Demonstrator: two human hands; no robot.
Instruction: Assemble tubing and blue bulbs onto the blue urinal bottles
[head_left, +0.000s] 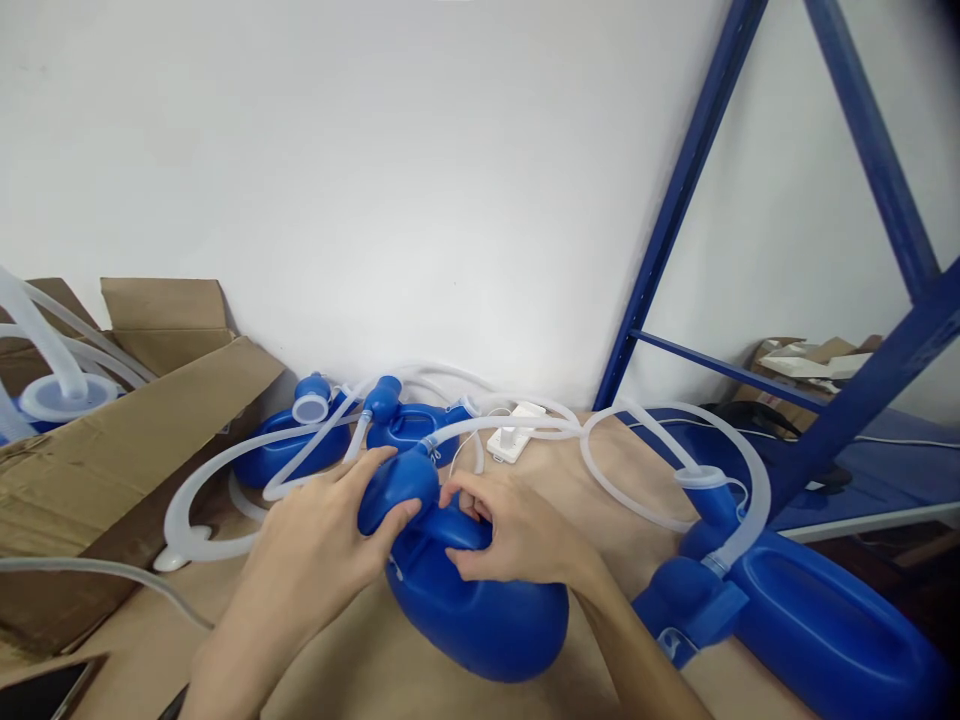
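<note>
My left hand [330, 530] is wrapped round a rounded blue plastic funnel-like piece [401, 485], thumb on its near side. From the top of that piece a translucent white hose [487, 425] runs back and right. Below it a blue plastic bottle with a built-in handle [495, 625] lies on the table in front of me. My right hand [510, 525] has its thumb and curled fingers about the bottle's handle, close to the neck. The joint between the funnel piece and the bottle is partly hidden by my hands.
More blue bottles with hoses stand behind [289, 455] and at the right [832, 620]. A cardboard box [172, 420] with hoses sits left. A white power strip [514, 435] lies near the wall, a phone [52, 690] front left. A blue metal rack [675, 220] rises at the right.
</note>
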